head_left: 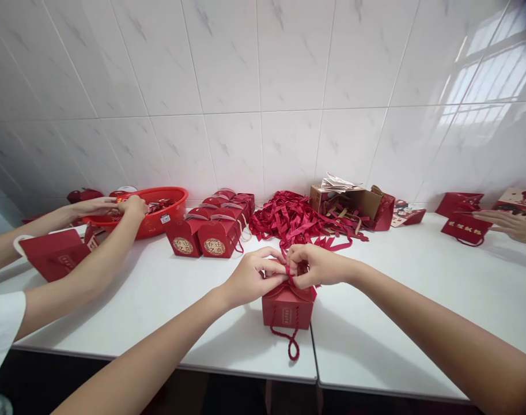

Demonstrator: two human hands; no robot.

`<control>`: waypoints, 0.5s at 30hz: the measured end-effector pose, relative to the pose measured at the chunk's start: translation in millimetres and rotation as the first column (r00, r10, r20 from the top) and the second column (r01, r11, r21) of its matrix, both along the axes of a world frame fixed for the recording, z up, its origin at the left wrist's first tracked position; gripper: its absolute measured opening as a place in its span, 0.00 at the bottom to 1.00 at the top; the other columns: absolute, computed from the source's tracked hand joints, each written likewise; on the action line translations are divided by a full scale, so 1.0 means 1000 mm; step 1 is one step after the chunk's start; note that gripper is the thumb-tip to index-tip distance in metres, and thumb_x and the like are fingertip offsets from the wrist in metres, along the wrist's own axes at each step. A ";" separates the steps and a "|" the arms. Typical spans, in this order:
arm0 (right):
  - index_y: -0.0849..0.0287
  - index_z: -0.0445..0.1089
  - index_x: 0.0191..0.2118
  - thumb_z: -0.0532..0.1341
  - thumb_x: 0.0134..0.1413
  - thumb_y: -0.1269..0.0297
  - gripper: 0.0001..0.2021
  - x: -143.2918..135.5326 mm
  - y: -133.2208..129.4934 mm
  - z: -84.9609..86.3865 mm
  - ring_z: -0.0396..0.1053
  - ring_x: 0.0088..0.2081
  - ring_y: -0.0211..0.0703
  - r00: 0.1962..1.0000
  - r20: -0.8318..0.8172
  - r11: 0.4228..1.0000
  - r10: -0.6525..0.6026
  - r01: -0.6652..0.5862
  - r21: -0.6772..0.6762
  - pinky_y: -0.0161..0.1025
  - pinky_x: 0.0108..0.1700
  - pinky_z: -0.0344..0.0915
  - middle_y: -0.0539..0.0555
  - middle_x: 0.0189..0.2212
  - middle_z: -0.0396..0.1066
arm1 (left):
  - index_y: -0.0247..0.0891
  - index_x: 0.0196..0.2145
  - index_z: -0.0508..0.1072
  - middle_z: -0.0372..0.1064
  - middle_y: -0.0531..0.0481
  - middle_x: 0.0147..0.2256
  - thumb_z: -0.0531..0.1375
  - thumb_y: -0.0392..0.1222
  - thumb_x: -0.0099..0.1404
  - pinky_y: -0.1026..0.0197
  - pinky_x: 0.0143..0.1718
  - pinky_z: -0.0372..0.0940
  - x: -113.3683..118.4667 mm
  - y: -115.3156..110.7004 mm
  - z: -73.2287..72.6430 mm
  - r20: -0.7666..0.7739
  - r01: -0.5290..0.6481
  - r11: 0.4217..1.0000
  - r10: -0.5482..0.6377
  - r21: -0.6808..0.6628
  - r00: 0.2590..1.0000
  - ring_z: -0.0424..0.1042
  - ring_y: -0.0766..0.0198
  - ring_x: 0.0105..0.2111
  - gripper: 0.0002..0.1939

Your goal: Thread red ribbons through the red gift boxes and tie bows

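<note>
A red gift box (287, 308) with a dark red rope handle (293, 346) hanging down its front stands before me on the white table. Over its top, a red ribbon (288, 272) runs between my fingers. My left hand (258, 276) pinches the ribbon from the left side. From the right, my right hand (312, 266) pinches it too, close to the left fingertips. Both hands hide much of the box's lid and the exact shape of the ribbon there.
Behind the box lie a heap of red ribbons (284, 216) and an open cardboard box (353, 202) of strips. Several red boxes (219, 236) stand left of the heap. A co-worker's hands (131, 207) reach into a red basin (176, 202). Another person's hand (511, 225) is at far right.
</note>
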State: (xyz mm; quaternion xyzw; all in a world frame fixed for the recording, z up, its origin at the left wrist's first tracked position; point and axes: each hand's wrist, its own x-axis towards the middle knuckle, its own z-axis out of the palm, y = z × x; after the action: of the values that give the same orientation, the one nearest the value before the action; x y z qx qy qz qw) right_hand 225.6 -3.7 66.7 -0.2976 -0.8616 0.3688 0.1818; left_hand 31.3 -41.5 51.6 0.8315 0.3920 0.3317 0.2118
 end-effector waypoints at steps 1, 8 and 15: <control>0.60 0.64 0.20 0.60 0.36 0.73 0.03 0.003 0.000 0.000 0.63 0.33 0.37 1.000 0.007 1.000 -0.009 0.009 0.015 0.34 0.35 0.61 0.50 0.34 0.63 | 0.42 0.30 0.79 0.70 0.47 0.39 0.58 0.38 0.58 0.64 0.28 0.64 -0.003 -0.001 0.003 -0.014 -0.006 1.000 0.006 -0.013 1.000 0.69 0.65 0.31 0.08; 0.60 0.63 0.21 0.62 0.41 0.71 0.06 0.029 0.003 -0.003 0.63 0.45 0.49 0.972 0.131 0.937 -0.194 0.145 0.317 0.45 0.46 0.61 0.56 0.41 0.66 | 0.41 0.27 0.75 0.67 0.46 0.43 0.58 0.40 0.54 0.55 0.45 0.63 -0.038 0.004 0.020 -0.163 -0.126 0.992 0.122 -0.013 0.979 0.66 0.57 0.42 0.05; 0.59 0.62 0.21 0.57 0.48 0.68 0.08 0.024 -0.011 -0.007 0.61 0.41 0.49 0.935 0.147 0.757 -0.322 0.161 0.633 0.48 0.45 0.60 0.58 0.38 0.66 | 0.38 0.21 0.67 0.64 0.45 0.52 0.56 0.44 0.58 0.50 0.55 0.55 -0.026 0.014 0.009 0.149 0.071 0.945 -0.025 -0.318 0.989 0.59 0.52 0.55 0.11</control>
State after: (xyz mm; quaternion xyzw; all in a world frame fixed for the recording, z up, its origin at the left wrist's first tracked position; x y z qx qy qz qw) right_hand 249.5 -14.4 59.3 -0.3758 -0.9036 0.0036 0.2056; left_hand 5.6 -28.0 60.8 0.7692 0.4044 0.3165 0.3803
